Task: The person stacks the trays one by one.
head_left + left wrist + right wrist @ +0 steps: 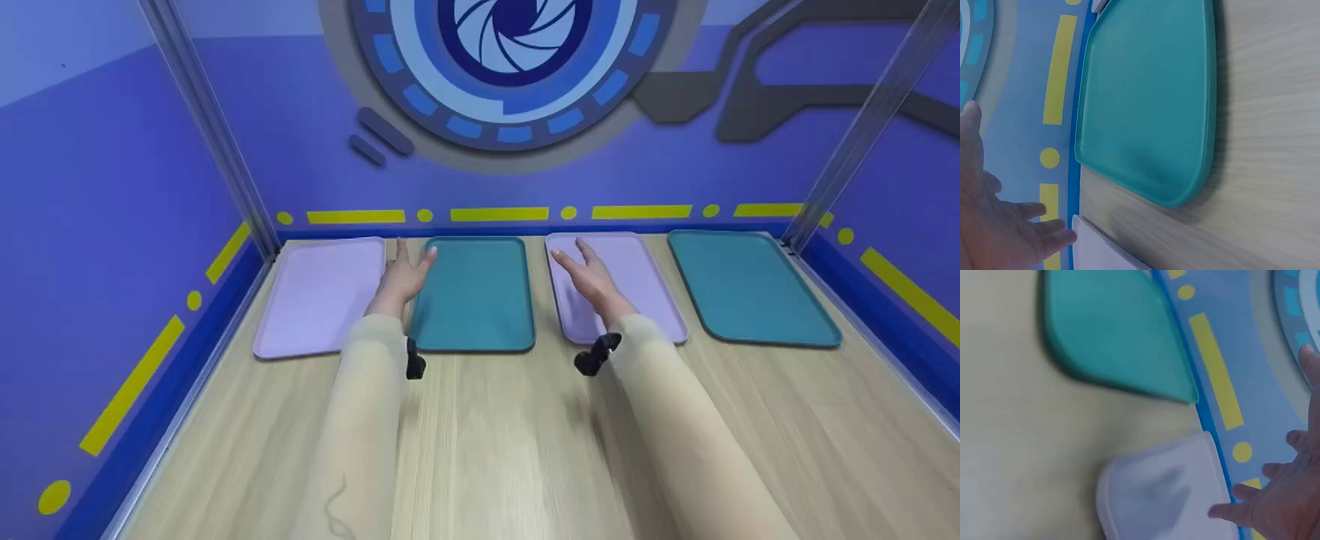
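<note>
Four would exceed the count, so several trays lie in a row along the back of the table. My left hand [403,281] is held above the gap between the far-left lilac tray [322,296] and a teal tray [476,296]. In the left wrist view its fingers are spread and hold nothing. Over another lilac tray [637,277] hovers my right hand [592,281], fingers extended; its shadow falls on that tray in the right wrist view. At the far right lies a second teal tray [754,289]. All the trays' visible surfaces are bare.
A wooden table [487,435] spreads in front of the trays. Blue printed panels [510,187] stand behind and at both sides, joined by metal posts [217,127]. Each wrist carries a small black camera mount, one of them on the right wrist [596,356].
</note>
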Demonstrator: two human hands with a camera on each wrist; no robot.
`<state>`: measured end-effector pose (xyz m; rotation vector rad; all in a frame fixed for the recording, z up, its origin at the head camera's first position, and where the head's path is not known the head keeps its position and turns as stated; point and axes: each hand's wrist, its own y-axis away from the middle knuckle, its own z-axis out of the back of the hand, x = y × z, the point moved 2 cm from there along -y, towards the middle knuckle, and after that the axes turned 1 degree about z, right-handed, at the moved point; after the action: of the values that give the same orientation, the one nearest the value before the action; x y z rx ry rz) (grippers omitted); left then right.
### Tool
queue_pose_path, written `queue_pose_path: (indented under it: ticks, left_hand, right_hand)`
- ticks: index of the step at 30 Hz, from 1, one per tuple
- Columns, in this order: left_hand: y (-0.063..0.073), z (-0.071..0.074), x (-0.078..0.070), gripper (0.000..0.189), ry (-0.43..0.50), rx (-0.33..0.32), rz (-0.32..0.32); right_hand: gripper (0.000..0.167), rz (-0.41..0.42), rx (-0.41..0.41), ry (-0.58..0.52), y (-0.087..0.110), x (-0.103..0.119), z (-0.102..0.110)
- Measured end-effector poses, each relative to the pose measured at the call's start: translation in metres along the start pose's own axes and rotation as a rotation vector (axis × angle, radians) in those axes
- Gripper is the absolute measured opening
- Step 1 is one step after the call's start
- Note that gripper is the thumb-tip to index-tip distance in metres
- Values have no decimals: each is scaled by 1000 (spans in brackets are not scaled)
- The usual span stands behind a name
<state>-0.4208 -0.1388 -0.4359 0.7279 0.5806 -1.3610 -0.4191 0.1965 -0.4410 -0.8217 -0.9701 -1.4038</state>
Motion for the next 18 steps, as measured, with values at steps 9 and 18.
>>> queue_pose_path:
  ticks: [9, 18]
  left_hand:
    - [0, 0, 15, 83, 194, 56, 196]
    - [11, -9, 24, 76, 478, 180, 383]
  right_hand:
    - [78, -285, 160, -502, 6, 1, -22]
    - [79, -386, 256, -445, 11, -11, -38]
